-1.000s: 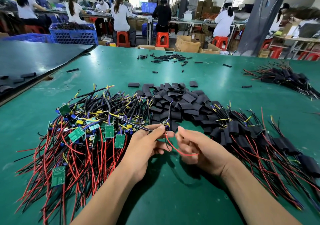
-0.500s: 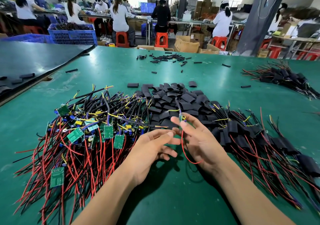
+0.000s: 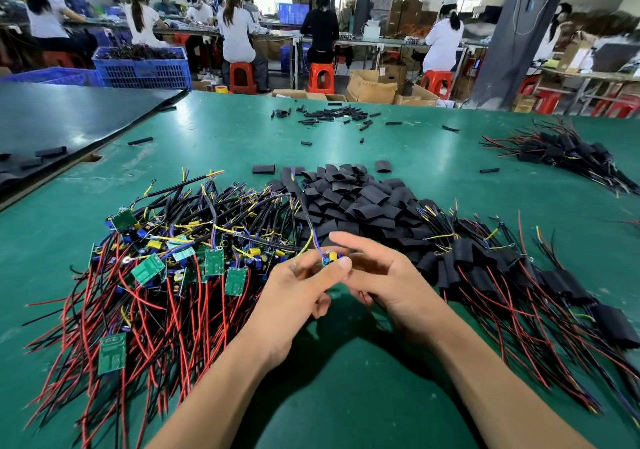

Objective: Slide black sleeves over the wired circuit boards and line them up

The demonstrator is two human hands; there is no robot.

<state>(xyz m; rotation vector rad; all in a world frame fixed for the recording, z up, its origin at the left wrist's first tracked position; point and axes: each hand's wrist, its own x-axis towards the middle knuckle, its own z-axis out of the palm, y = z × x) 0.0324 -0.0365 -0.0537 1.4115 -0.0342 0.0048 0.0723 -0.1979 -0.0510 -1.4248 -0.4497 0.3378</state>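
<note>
— So, what is the left hand doing just on the near side of the sleeve heap?

— It is pinching one wired circuit board between thumb and fingers, with the yellow and blue parts showing. The right hand is sitting close beside it, forefinger reaching out over the board. Its lower fingers are tucking under, and I cannot tell whether they are gripping anything.

— How is that board going to handle?

— Lightly, I am guessing. It is looking like a small stiff card trailing limp leads, which are running up towards the heap. The solder joints are probably the weak spot, so I would be holding the card by its edges, not hauling on the wires. The loose ends are likely to be snagging on neighbours.

— And the sleeves?

— They are looking soft and flattened, so each one is probably needing a squeeze at the mouth before the wires go through.

— What is lying round the heap?

— Left of it, the bare boards are tangling in red and black wires. Right of it, the sleeved boards are lying in a rough fan. Beyond it, short tubing bits are lying scattered across the green table, and farther right another sleeved bundle is resting.
</note>
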